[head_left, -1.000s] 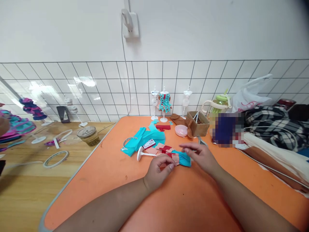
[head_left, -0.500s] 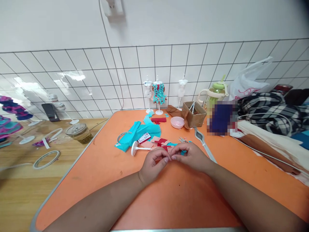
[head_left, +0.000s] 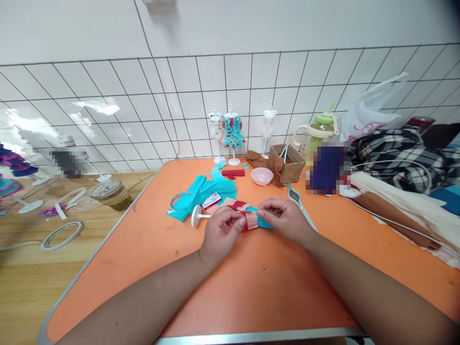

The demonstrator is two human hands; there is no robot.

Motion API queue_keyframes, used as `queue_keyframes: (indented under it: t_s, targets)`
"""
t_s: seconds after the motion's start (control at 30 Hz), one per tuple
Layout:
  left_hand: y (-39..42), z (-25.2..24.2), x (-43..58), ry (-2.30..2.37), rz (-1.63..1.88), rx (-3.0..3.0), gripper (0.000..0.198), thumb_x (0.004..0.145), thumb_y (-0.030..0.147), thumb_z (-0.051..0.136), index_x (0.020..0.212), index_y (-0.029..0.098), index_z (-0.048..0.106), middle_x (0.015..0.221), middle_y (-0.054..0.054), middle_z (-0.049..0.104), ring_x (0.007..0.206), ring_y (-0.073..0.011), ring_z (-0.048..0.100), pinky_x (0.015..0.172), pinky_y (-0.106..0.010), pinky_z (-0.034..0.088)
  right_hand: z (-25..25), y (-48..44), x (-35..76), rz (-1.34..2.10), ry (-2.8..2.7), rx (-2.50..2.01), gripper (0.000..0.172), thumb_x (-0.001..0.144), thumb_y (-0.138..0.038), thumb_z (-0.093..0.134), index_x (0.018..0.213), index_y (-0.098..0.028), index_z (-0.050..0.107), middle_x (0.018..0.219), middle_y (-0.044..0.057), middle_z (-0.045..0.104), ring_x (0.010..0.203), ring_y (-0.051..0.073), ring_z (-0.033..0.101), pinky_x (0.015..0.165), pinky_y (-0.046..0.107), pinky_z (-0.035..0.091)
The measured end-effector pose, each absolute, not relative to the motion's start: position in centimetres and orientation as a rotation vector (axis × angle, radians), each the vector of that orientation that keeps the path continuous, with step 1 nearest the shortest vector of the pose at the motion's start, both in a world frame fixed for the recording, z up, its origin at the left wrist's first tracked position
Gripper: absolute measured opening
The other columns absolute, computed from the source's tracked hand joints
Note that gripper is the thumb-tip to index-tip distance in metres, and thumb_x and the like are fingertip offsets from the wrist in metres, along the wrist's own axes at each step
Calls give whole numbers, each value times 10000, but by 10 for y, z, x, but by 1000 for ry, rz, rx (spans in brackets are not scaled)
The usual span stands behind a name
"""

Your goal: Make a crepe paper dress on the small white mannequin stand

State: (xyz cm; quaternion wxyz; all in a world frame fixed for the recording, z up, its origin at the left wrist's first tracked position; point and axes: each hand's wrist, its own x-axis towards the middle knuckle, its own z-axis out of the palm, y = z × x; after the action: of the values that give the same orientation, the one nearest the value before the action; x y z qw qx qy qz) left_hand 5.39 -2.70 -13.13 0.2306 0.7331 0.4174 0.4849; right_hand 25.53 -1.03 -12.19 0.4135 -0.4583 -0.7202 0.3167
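My left hand (head_left: 223,232) is over the orange table, thumb and fingers pinched together. My right hand (head_left: 285,215) is just to its right, fingertips also closed in a pinch. Whatever either hand holds is too small to make out. Behind the fingertips lie red and pink strips (head_left: 252,220) that look like crepe paper, with a bit of turquoise beside them. A small white dress-form stand (head_left: 196,216) lies on its side by my left hand, partly covered by it. Farther back is crumpled turquoise paper (head_left: 215,188) with a white and dark red card (head_left: 212,200) on it.
A pink bowl (head_left: 262,176) and a cardboard box (head_left: 293,170) stand at the back. Near the wall, one mini mannequin (head_left: 233,134) wears turquoise ruffles. A tape roll (head_left: 62,235) and a lidded jar (head_left: 111,195) are left; plaid cloth (head_left: 388,153) and a bottle (head_left: 321,132) right.
My hands have drawn apart from touching fingertips, leaving a gap where the red and pink strips show. The view has shifted slightly.
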Motion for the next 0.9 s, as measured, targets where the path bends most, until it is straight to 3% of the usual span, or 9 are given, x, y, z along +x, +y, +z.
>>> queue_keyframes:
  t_s: [0.1, 0.2, 0.37, 0.63, 0.9]
  targets:
    - [-22, -127, 45, 1330, 1443, 2216, 166, 849, 316, 594, 739, 194, 620, 780, -48, 652, 805, -197, 574, 783, -338, 436, -128, 1, 265, 612, -1873, -1149, 190, 862, -326, 594, 830, -197, 730, 841, 42, 714, 763, 173, 609, 691, 292, 457]
    - [-20, -126, 41, 1239, 1327, 2661, 94, 827, 301, 619, 790, 215, 628, 1005, -52, 701, 990, -230, 563, 933, -394, 369, -140, 11, 270, 362, -2077, -1142, 170, 885, -285, 595, 860, -237, 756, 877, 34, 734, 870, 194, 617, 799, 325, 440]
    - [-23, -135, 50, 1164, 1059, 3037, 74, 862, 278, 593, 900, 229, 633, 1278, 2, 641, 1088, -256, 511, 885, -421, 328, -155, 12, 266, 250, -2083, -1221, 148, 885, -301, 611, 893, -257, 751, 893, 16, 739, 843, 180, 624, 758, 299, 429]
    - [-20, -146, 54, 1270, 850, 3040, 176, 899, 320, 530, 991, 196, 615, 1309, -44, 620, 1117, -274, 515, 836, -434, 320, -153, 2, 254, 128, -2087, -1371, 126, 875, -323, 612, 850, -263, 720, 843, -12, 720, 826, 166, 613, 688, 284, 374]
    - [-22, -141, 55, 1196, 784, 3078, 178, 925, 334, 504, 988, 259, 652, 1207, 22, 688, 1052, -251, 564, 801, -444, 300, -156, 1, 254, -58, -2228, -1360, 190, 914, -329, 559, 849, -244, 716, 834, 4, 701, 814, 162, 577, 648, 298, 322]
